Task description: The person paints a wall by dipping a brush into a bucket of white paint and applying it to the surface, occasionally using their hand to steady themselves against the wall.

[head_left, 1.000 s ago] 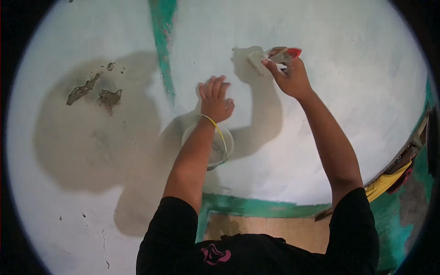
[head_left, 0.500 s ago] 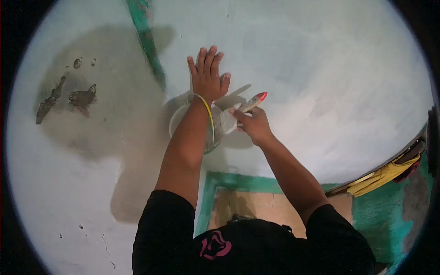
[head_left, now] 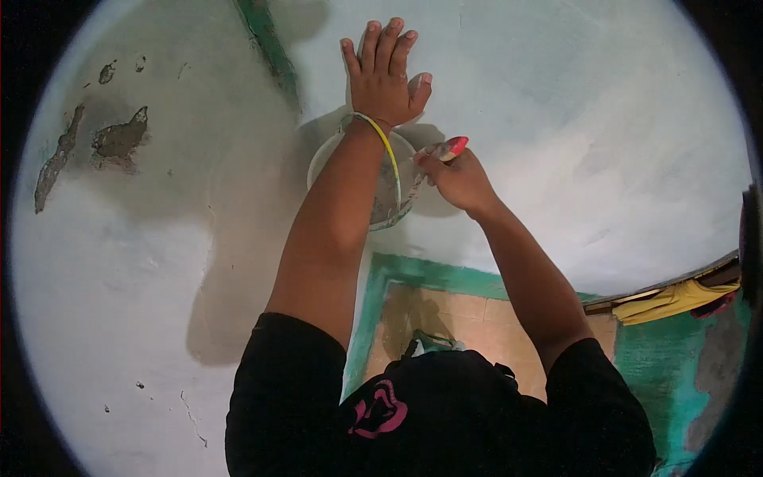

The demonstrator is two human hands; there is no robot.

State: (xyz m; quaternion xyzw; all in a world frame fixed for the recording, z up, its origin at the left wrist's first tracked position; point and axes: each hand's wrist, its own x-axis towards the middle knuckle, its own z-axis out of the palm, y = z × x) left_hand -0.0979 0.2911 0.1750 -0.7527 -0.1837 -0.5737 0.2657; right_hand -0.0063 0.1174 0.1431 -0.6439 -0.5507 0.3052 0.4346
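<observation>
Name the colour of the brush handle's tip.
The brush handle's tip is red; it shows best in the head view, the only one here.

A whitewashed wall point(head_left: 620, 159) fills most of the view, its coat uneven, brighter toward the right and greyer on the left. A green stripe point(head_left: 270, 52) runs down from the top edge and tapers off. On the left, the plaster has broken away in two rough, brown-grey patches point(head_left: 121, 141), with small pits above them and a thin crack point(head_left: 193, 419) lower down. A broad, soft shadow point(head_left: 238, 270) darkens that side. Below, a green band point(head_left: 465, 277) borders a tan tiled surface point(head_left: 457, 308). At right, a yellow cloth point(head_left: 675, 300) lies along a dark edge, above a worn green surface point(head_left: 652, 358) with a bare grey patch point(head_left: 715, 374).
</observation>
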